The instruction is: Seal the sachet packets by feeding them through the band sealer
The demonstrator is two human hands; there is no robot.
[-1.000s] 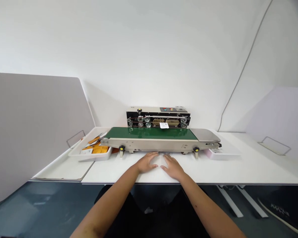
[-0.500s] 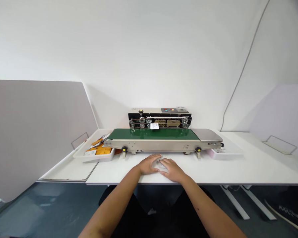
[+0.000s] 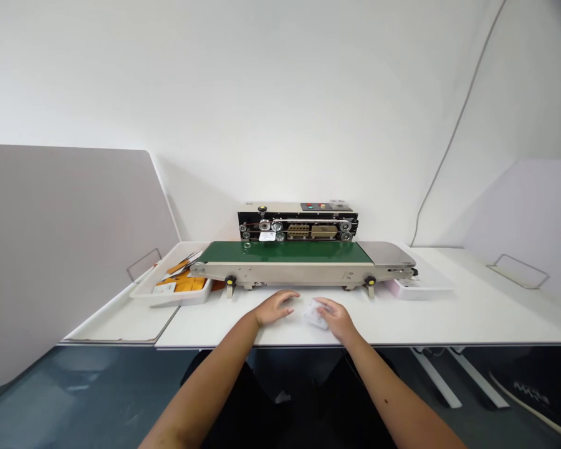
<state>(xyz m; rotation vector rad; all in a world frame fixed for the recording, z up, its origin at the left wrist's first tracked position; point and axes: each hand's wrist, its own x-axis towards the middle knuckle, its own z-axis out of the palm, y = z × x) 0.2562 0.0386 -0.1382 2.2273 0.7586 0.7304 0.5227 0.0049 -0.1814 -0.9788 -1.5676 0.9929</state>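
Note:
In my right hand (image 3: 336, 319) is a small, whitish, see-through plastic packet (image 3: 315, 313), pinched at its right side just above the table. What lies inside the packet is too blurred to make out. My left hand (image 3: 275, 307) is to the left of it, thumb and fingers apart, holding nothing. Beyond both hands stands a band sealing machine with a green conveyor belt (image 3: 285, 252). A white packet (image 3: 267, 236) hangs at the machine's rollers, left of its middle.
A white tray (image 3: 196, 298) with orange packets (image 3: 187, 284) sits at the belt's left end. Another white tray (image 3: 425, 292) is partly under the right end. Grey-white panels (image 3: 65, 249) flank the white table (image 3: 472, 312). A shoe (image 3: 533, 393) shows at lower right.
My hands have moved apart; the left one has let go, and the plastic packet is now in my right hand alone. The white packet at the rollers has travelled left along the machine.

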